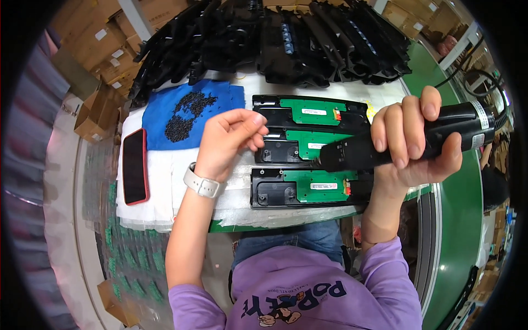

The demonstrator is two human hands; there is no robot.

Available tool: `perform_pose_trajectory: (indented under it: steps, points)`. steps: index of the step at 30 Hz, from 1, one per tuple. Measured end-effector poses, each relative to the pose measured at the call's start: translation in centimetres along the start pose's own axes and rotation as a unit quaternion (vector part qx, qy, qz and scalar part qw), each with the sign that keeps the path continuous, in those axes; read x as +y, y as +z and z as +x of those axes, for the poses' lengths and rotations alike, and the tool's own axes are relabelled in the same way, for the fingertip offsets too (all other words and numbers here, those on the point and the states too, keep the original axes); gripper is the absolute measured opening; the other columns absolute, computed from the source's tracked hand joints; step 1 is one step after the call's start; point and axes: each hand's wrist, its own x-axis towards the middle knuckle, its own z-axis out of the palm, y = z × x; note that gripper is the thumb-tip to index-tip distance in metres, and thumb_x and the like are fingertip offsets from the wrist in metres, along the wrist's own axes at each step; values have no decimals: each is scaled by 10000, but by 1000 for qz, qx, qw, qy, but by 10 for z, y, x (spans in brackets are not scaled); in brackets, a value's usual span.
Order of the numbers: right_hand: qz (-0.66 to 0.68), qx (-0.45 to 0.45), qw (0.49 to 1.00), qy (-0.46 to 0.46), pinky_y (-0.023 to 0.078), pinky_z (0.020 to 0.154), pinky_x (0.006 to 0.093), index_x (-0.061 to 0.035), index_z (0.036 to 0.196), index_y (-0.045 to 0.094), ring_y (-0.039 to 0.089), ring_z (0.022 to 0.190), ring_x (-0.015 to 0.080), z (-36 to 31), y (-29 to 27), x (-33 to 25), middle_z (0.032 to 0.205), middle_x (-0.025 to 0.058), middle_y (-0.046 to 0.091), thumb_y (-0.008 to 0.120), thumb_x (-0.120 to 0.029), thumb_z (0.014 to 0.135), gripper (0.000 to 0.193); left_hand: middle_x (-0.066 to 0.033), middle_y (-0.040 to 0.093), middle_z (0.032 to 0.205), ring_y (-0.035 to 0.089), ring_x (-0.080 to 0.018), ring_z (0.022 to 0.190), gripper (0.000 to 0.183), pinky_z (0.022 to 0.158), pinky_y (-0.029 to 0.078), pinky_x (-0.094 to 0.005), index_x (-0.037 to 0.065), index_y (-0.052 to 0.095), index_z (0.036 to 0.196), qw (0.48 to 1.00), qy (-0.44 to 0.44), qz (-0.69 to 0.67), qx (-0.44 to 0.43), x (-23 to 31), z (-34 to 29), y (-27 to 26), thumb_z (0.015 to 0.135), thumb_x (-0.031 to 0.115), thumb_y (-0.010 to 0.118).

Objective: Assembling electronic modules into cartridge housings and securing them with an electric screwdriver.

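My right hand [408, 140] grips a black corded electric screwdriver [349, 154], its front end pointing left over the middle black plastic housing [273, 154]. My left hand [234, 132] has thumb and forefinger pinched together near the left ends of the housings; whatever is between the fingertips is too small to make out. Beyond the middle housing lies the far housing [266, 113], and closest to me the near housing [266, 202]. Each carries a green circuit board [324, 177] with a white label. The screwdriver partly covers the middle board.
Small black screws [190, 113] lie heaped on a blue cloth [155, 132] at the left. A red-edged phone [135, 168] rests beside it. Black plastic parts [297, 49] are piled along the back. The tool's cable [484, 77] runs off right. Cardboard boxes [96, 115] stand left.
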Motion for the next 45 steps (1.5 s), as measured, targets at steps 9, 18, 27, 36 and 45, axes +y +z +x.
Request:
perform_pose_trajectory:
  steps: [9,18,27,36,45]
  points:
    - [-50,95,990,-88,420,586,327,-37,1066,482,452,487,125,-4,0,7,627,10,465,467,-410,861,426,-107,639,793,600,-123,622,122,574,490,-222,-24,607,917,994,-53,3,-99,-5,-12,26,824,54,594]
    - [-23,106,992,-62,372,613,316,-38,992,463,432,501,117,-5,3,12,626,-2,441,528,-354,821,365,-109,642,797,610,-133,637,126,579,485,-223,-21,614,904,991,-32,27,-125,-7,-12,25,811,64,615]
    - [-14,133,988,-78,377,629,324,-28,1005,494,434,517,119,-6,0,13,633,-5,438,494,-367,833,380,-96,637,787,620,-131,655,151,614,506,-227,-30,605,930,991,-40,17,-124,-4,-13,25,779,-19,615]
    - [-117,131,980,89,344,396,250,37,915,474,385,374,106,-16,0,-16,529,43,441,493,-205,804,267,-71,618,814,577,-91,662,113,618,477,-210,-42,599,923,981,-23,138,-135,-8,-13,29,828,-5,552]
    - [-226,180,945,154,351,406,252,6,935,448,371,361,90,-22,2,-19,511,6,406,543,-307,782,361,-56,618,819,591,-90,709,133,656,488,-198,-38,595,915,981,-34,150,-121,-9,-13,33,783,-40,604]
